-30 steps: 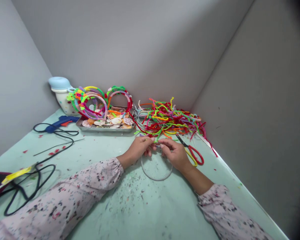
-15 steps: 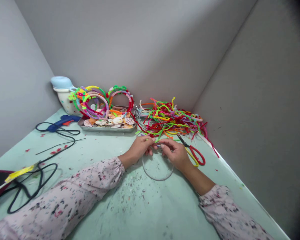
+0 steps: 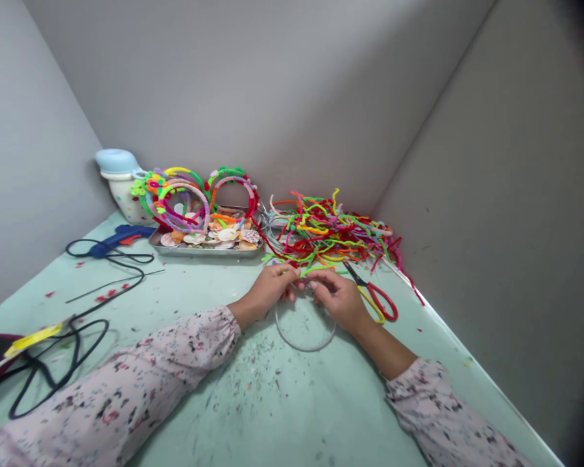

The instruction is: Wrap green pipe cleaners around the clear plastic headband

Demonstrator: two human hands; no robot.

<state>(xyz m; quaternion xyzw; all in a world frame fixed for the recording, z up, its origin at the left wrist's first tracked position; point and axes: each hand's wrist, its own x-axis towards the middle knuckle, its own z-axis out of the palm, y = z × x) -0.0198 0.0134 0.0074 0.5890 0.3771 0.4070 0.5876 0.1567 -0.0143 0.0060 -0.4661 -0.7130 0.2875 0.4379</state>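
My left hand [image 3: 268, 290] and my right hand [image 3: 334, 297] meet at the top of a thin, pale hoop-shaped hairband [image 3: 305, 349], which rests on the pale green table [image 3: 272, 402]. Fingers of both hands pinch the band, with a bright green pipe cleaner [image 3: 316, 268] at the fingertips. The fingers hide the exact join. Just beyond my right hand lie scissors with red and yellow handles [image 3: 377, 302]. A tangled heap of multicoloured pipe cleaners [image 3: 331, 233] sits beyond my hands.
A metal tray of seashells [image 3: 204, 252] stands at the back, with pipe-cleaner-decorated hairbands [image 3: 185, 201] propped against it. A blue glue gun [image 3: 119, 235] with a black cord [image 3: 107, 258] lies left. Grey walls [image 3: 481, 194] enclose the table; coloured scraps litter it.
My hands stay together on the hairband with little visible movement. The whole view shifts slightly as my head moves.
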